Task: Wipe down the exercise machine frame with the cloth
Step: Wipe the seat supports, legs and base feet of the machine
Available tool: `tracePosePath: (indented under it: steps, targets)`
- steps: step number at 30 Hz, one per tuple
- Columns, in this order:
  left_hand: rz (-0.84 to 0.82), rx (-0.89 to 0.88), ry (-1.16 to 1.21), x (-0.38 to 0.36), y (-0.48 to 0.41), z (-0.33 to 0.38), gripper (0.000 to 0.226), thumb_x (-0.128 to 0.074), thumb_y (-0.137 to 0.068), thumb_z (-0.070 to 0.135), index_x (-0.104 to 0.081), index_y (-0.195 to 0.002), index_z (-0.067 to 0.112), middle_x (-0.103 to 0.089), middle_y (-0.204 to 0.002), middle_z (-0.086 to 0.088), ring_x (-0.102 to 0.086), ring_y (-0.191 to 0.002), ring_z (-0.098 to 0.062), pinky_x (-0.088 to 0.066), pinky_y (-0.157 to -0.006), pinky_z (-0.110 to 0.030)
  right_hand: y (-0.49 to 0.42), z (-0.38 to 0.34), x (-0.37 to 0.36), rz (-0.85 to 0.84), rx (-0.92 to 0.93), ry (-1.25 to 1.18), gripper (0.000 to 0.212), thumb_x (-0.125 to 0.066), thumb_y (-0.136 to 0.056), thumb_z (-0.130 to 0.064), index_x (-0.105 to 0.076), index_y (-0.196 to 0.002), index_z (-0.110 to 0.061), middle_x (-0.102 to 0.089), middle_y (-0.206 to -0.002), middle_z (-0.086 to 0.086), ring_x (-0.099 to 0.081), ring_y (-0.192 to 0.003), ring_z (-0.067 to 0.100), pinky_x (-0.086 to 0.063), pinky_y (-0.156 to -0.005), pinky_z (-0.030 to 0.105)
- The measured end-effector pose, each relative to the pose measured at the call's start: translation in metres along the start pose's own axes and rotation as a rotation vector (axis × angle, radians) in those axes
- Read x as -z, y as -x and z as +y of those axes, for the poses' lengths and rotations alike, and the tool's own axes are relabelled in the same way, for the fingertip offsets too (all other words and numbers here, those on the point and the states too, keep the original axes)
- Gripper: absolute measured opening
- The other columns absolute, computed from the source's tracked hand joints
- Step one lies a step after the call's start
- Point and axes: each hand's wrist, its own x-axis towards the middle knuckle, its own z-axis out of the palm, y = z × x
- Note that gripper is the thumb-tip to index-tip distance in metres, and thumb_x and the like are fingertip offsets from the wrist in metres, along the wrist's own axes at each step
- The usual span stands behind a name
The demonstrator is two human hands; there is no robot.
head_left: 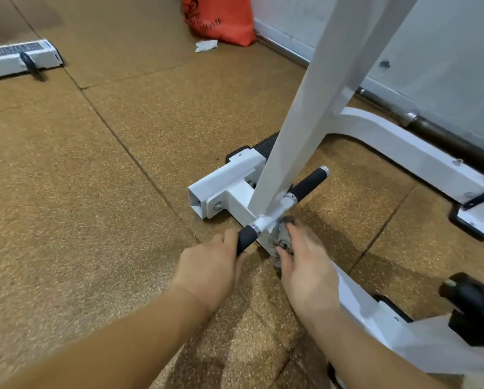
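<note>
Cloth at the foot of the white frame, low by the floor.

The right grip (305,265) pinches the bunched grey cloth (282,240) against the exercise machine frame (305,122), just where the slanted upright meets the crossbar. The left grip (210,265) is curled round the near black foam handle (246,238). The crossbar's long axis runs from near-left to far-right, ending in a second handle (309,183). The upright rises away toward the upper right, above the speckled brown floor (95,192).
</note>
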Motion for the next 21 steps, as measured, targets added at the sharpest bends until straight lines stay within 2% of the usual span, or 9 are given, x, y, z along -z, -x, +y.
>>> tracePosePath:
  steps: [2, 5, 8, 10, 14, 17, 19, 21]
  targets:
    - [0.036, 0.005, 0.046, -0.003, 0.002, -0.002, 0.033, -0.026, -0.104, 0.06, -0.035, -0.117, 0.031, -0.06, -0.099, 0.01, -0.05, -0.063, -0.018, -0.04, -0.053, -0.033, 0.016, 0.014, 0.003, 0.002, 0.047, -0.007, 0.05, -0.059, -0.101, -0.017, -0.049, -0.15, -0.014, -0.048, -0.156, 0.005, -0.039, -0.148, 0.026, -0.039, -0.119, 0.047]
    - [0.057, 0.02, 0.089, -0.005, 0.002, -0.004, 0.04, -0.02, -0.102, 0.067, -0.038, -0.114, 0.034, -0.06, -0.091, 0.011, -0.06, -0.065, -0.018, -0.049, -0.056, -0.033, 0.018, 0.017, 0.006, -0.001, 0.024, 0.017, 0.047, -0.056, -0.102, -0.022, -0.05, -0.149, -0.013, -0.049, -0.155, 0.006, -0.041, -0.146, 0.027, -0.04, -0.118, 0.047]
    - [0.051, 0.014, 0.02, -0.005, 0.0, -0.001, 0.04, -0.019, -0.103, 0.065, -0.037, -0.115, 0.031, -0.062, -0.098, 0.01, -0.066, -0.072, -0.021, -0.04, -0.052, -0.032, -0.015, -0.004, -0.003, -0.008, -0.11, 0.0, 0.037, -0.052, -0.103, -0.033, -0.054, -0.137, -0.017, -0.059, -0.139, 0.004, -0.054, -0.129, 0.028, -0.046, -0.107, 0.046]
    - [0.042, 0.014, 0.003, -0.003, -0.001, 0.001, 0.041, -0.019, -0.103, 0.065, -0.036, -0.116, 0.03, -0.062, -0.101, 0.01, -0.067, -0.075, -0.022, -0.035, -0.052, -0.033, -0.034, -0.015, -0.009, -0.002, -0.166, -0.031, 0.034, -0.051, -0.103, -0.035, -0.055, -0.132, -0.017, -0.062, -0.132, 0.005, -0.058, -0.122, 0.028, -0.047, -0.103, 0.045]
    - [0.061, 0.002, -0.003, -0.002, 0.001, 0.0, 0.042, -0.018, -0.103, 0.065, -0.038, -0.118, 0.032, -0.063, -0.101, 0.011, -0.067, -0.075, -0.019, -0.035, -0.052, -0.032, -0.013, -0.013, -0.001, -0.004, -0.061, 0.004, 0.047, -0.054, -0.104, -0.027, -0.047, -0.149, -0.02, -0.048, -0.157, 0.002, -0.044, -0.144, 0.025, -0.04, -0.117, 0.047]
    - [0.092, 0.004, -0.01, -0.006, 0.002, -0.001, 0.045, -0.017, -0.102, 0.066, -0.042, -0.123, 0.035, -0.065, -0.099, 0.013, -0.065, -0.072, -0.015, -0.038, -0.049, -0.03, 0.019, 0.012, 0.01, -0.01, 0.056, 0.034, 0.056, -0.062, -0.099, -0.015, -0.048, -0.153, -0.017, -0.044, -0.16, 0.0, -0.035, -0.151, 0.02, -0.031, -0.125, 0.045]
    - [0.147, -0.028, -0.008, -0.01, 0.003, -0.004, 0.049, -0.021, -0.104, 0.061, -0.045, -0.134, 0.03, -0.066, -0.108, 0.012, -0.066, -0.083, -0.014, -0.046, -0.051, -0.031, 0.032, 0.024, 0.011, -0.033, 0.061, 0.076, 0.058, -0.064, -0.099, -0.015, -0.048, -0.154, -0.017, -0.043, -0.161, -0.002, -0.033, -0.152, 0.017, -0.025, -0.126, 0.04]
    - [0.142, -0.119, -0.039, -0.012, 0.004, -0.006, 0.055, -0.028, -0.108, 0.049, -0.037, -0.153, 0.019, -0.062, -0.132, 0.004, -0.064, -0.109, -0.018, -0.058, -0.064, -0.034, 0.031, 0.023, 0.011, -0.039, 0.019, 0.046, 0.055, -0.062, -0.1, -0.017, -0.048, -0.153, -0.018, -0.042, -0.161, -0.004, -0.032, -0.152, 0.016, -0.023, -0.127, 0.038]
